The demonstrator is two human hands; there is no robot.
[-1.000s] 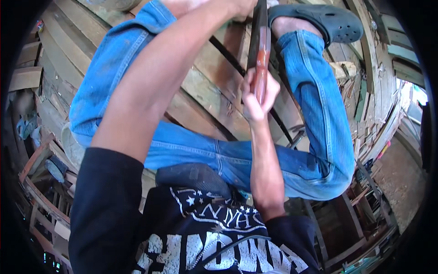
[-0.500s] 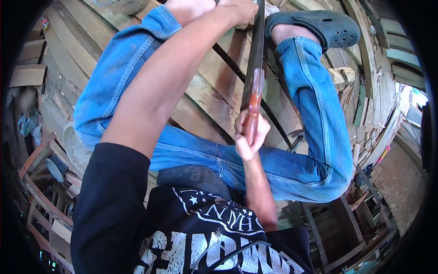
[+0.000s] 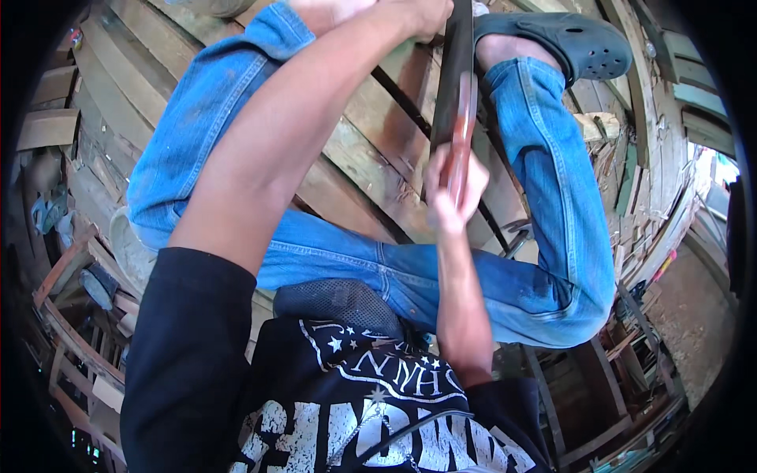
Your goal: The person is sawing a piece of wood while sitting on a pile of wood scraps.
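Observation:
My right hand (image 3: 457,185) is wrapped round the glossy red-brown handle (image 3: 456,154) of a long tool, and motion blurs it a little. Alongside the handle runs a long, dark, blade-like strip (image 3: 455,67), which passes out of the top edge; its exact kind I cannot tell. At the upper edge my left hand (image 3: 430,17) is closed beside the dark strip, with its fingers partly cut off, so what it grips does not show. Both hands are between my legs in blue jeans (image 3: 544,189), above the floorboards.
Wooden planks (image 3: 367,169) with dark gaps make up the floor. A dark clog (image 3: 587,49) is on my right foot. Scrap wood (image 3: 595,126) lies beyond my right leg. Wooden frames (image 3: 79,323) stand at the left, and a metal-looking rod (image 3: 516,243) lies by my right knee.
My right hand and the brown handle have moved away from me and slightly right. My left hand has shifted a little right and stays closed near the top edge.

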